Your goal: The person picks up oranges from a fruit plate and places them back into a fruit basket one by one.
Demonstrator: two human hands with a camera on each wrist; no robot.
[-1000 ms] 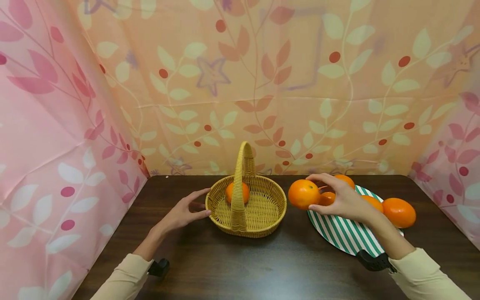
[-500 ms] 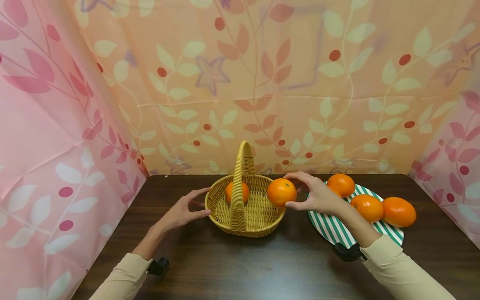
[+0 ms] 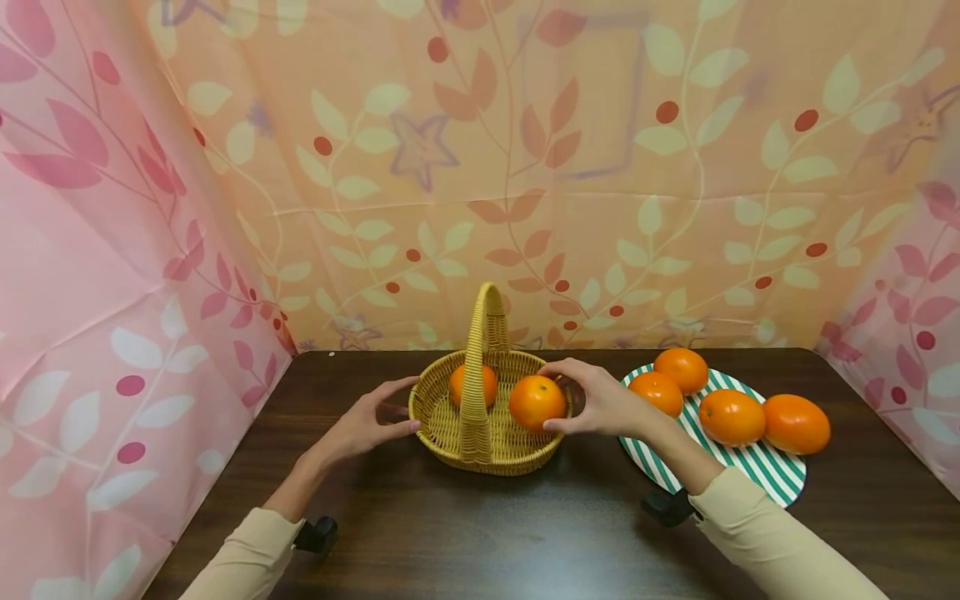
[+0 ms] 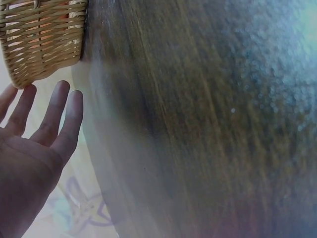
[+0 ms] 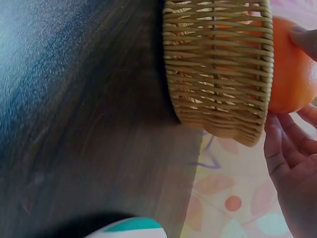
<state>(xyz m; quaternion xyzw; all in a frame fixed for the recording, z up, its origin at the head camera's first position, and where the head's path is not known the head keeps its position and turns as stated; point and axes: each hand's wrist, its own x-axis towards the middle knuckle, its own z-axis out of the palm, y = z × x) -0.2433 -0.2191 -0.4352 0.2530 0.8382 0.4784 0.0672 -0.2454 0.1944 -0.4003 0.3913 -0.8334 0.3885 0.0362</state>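
Note:
A yellow wicker basket (image 3: 442, 454) with a tall handle stands mid-table. One orange (image 3: 486, 385) lies inside it, partly hidden behind the handle. My right hand (image 3: 600, 404) pinches a second orange (image 3: 537, 403) between thumb and fingers at the basket's right side. In the right wrist view this orange (image 5: 293, 69) shows past the wicker rim, partly sunk behind it. My left hand (image 3: 367, 425) has its fingers spread at the basket's left rim, fingertips right at the wicker. The left wrist view shows that hand (image 4: 34, 148) with nearly straight fingers below the basket (image 4: 44, 39).
A green-and-white striped plate (image 3: 652, 458) stands on the right of the dark wooden table (image 3: 480, 533). Several oranges (image 3: 732, 417) sit on it, one at its right edge. Patterned cloth (image 3: 420, 250) hangs behind the table and at both sides.
My right hand has carried the orange leftward from above the plate to the right part of the basket, and lower. The left hand and the basket stay almost in place.

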